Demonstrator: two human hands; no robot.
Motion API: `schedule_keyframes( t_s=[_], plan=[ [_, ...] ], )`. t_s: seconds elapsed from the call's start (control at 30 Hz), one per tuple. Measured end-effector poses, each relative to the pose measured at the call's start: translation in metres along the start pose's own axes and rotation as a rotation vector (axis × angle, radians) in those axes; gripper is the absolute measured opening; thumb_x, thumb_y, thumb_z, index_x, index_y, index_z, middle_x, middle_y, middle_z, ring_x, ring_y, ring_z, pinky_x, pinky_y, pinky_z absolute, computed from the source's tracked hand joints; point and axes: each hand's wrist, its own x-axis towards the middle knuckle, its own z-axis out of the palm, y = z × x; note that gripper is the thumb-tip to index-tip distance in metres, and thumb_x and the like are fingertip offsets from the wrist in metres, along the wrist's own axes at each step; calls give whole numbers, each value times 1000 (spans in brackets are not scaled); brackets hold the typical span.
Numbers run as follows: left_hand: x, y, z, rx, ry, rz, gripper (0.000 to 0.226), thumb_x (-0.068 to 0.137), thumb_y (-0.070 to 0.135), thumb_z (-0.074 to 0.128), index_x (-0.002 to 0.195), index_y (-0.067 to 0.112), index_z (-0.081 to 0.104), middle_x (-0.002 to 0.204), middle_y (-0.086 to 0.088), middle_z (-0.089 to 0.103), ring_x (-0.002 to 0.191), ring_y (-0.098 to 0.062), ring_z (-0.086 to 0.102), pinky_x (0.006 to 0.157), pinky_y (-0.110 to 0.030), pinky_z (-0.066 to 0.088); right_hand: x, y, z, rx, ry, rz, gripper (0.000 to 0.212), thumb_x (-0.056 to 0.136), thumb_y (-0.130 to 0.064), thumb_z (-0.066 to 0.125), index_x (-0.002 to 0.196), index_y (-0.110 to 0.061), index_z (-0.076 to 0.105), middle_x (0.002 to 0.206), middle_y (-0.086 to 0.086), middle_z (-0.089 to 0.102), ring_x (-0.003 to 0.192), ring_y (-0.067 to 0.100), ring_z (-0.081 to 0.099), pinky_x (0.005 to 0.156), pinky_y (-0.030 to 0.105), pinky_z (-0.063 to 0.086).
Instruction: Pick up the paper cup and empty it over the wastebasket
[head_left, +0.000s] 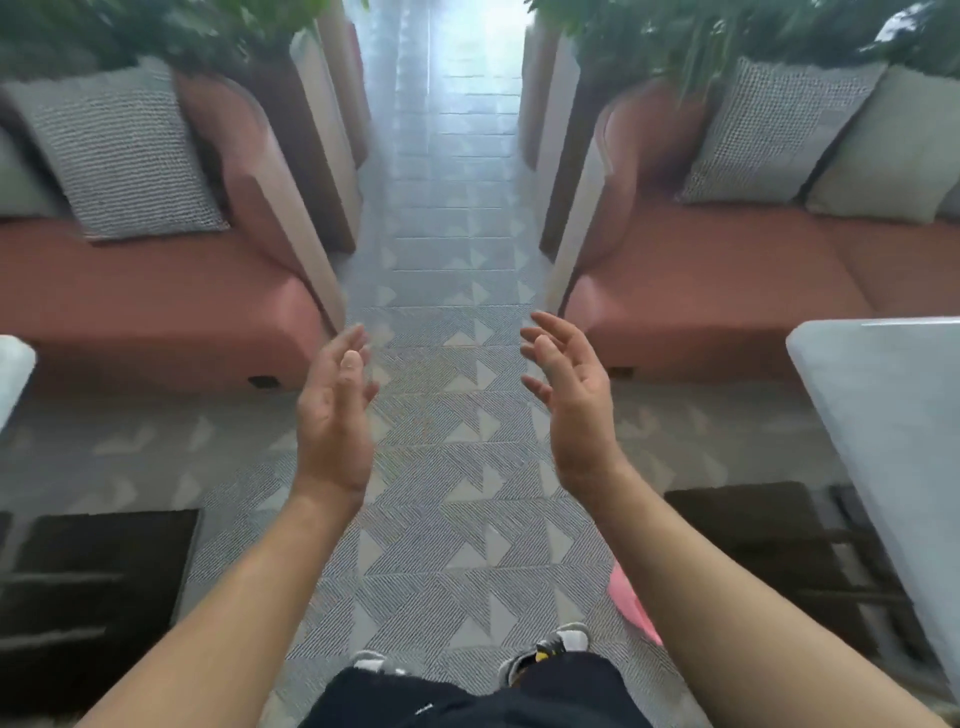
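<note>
Above the patterned carpet (457, 415), both hands face each other, well apart. Left hand (335, 415) and right hand (574, 400) hold nothing, fingers loosely spread

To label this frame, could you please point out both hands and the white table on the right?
left hand (335, 415), head view, on the palm.
right hand (574, 400), head view, on the palm.
white table (893, 415), head view, on its bare top.

The floor (447, 467) is covered with a grey carpet with a pattern of triangles and thin stripes. Two red sofas (156, 306) stand on it, left and right of the aisle, and two dark mats (98, 587) lie near the person's shoes (550, 649)
</note>
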Motion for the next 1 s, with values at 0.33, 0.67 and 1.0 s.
schedule_keyframes(
  t_s=[0.33, 0.67, 1.0],
  plan=[
    [6, 36, -248, 129, 251, 73, 38, 104, 47, 39, 135, 37, 58, 141, 17, 60, 133, 3, 57, 114, -36, 50, -56, 22, 250, 1, -317, -26, 34, 90, -45, 62, 121, -35, 70, 123, -2, 73, 116, 16, 67, 100, 40, 54],
    [-33, 59, -427, 159, 633, 93, 23, 112, 42, 41, 127, 46, 58, 139, 18, 63, 133, -1, 58, 107, -28, 53, -121, 39, 430, -66, -672, -7, 38, 94, -43, 60, 129, -31, 69, 125, -4, 72, 121, 17, 66, 106, 48, 55],
    [-37, 72, -555, 74, 965, 101, 29, 100, 51, 43, 124, 46, 59, 143, 11, 62, 134, -4, 58, 111, -35, 51, -158, 60, 602, -101, -999, 44, 41, 93, -42, 58, 131, -28, 67, 125, -1, 73, 121, 16, 67, 109, 45, 52]
  ],
)
